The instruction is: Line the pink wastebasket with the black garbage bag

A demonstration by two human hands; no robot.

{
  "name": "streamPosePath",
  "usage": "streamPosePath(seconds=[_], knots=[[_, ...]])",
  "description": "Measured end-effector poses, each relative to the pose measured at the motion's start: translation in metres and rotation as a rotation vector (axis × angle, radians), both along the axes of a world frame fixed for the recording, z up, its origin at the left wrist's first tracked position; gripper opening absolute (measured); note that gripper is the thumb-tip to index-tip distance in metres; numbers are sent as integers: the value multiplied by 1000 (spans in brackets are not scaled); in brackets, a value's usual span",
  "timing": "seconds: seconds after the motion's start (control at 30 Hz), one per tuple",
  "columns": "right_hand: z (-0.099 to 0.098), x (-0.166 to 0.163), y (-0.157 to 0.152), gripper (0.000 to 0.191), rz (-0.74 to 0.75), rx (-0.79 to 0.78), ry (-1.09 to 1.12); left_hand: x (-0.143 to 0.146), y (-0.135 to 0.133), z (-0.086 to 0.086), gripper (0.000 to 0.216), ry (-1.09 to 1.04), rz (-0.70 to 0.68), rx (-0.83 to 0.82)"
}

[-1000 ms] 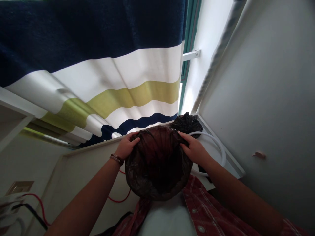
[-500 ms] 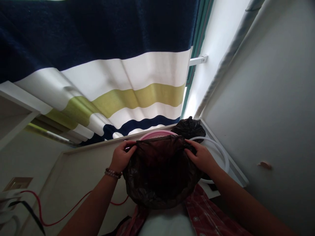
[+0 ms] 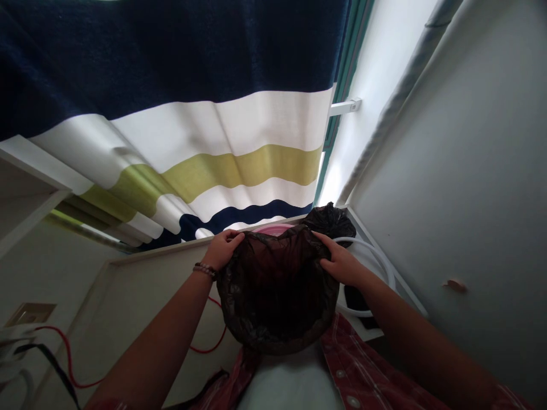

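Each grip pinches the rim: left hand and right hand stretch a crinkled, glossy dark plastic bag, centre frame, over what seems a pink bin.

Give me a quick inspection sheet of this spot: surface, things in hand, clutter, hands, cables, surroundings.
Surface: white ledge below the curtain, running into the corner.
Things in hand: dark translucent plastic bag, mouth held open; pink round rim shows just behind its top edge.
Clutter: second crumpled black plastic bag in the corner; white hose loop beside it.
Hands: left hand grips the bag's left edge, beaded bracelet on the wrist; right hand grips the right edge.
Cables: thin red cable and black cable at lower left.
Surroundings: navy, white and olive striped curtain, grey wall on the right, green window frame.
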State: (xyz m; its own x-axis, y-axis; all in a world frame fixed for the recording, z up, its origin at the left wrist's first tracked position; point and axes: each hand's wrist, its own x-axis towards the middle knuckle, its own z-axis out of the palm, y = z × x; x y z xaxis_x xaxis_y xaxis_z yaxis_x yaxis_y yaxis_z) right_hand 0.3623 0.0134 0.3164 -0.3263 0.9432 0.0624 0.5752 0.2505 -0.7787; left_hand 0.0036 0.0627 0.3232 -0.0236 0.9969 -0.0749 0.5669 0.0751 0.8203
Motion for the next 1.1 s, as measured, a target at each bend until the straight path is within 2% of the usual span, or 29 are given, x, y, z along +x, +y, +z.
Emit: streamPosePath(seconds=[0.07,0.13,0.2,0.27,0.4,0.57,0.7,0.8,0.87,1.0,1.1], knots=[[-1,-2,4,78,0,-45,29,-1,3,-2,39,51,54,67],[-3,-3,7,75,-18,-87,64,-2,5,-4,35,18,30,136],[-7,-4,9,68,-53,-139,88,-3,5,-10,32,-58,28,200],[-11,-4,10,56,-86,-210,104,-7,6,-18,32,-143,100,228],[-17,-3,10,41,-107,-309,145,-16,7,-39,38,-248,232,184],[-14,-2,10,32,-85,-301,106,-18,5,-56,50,-333,158,39],[-9,-2,9,30,-96,-237,7,-15,3,-45,52,-453,11,-101],[-7,-4,6,55,-111,-119,73,-12,5,-30,51,-491,-32,-86],[-7,-5,5,67,-69,-70,138,-8,9,-21,49,-471,-31,-35],[-8,-5,6,69,-12,-118,183,2,17,-14,35,-489,-110,16],[-14,-3,8,70,-8,-180,217,5,23,-17,30,-507,-95,-47]])
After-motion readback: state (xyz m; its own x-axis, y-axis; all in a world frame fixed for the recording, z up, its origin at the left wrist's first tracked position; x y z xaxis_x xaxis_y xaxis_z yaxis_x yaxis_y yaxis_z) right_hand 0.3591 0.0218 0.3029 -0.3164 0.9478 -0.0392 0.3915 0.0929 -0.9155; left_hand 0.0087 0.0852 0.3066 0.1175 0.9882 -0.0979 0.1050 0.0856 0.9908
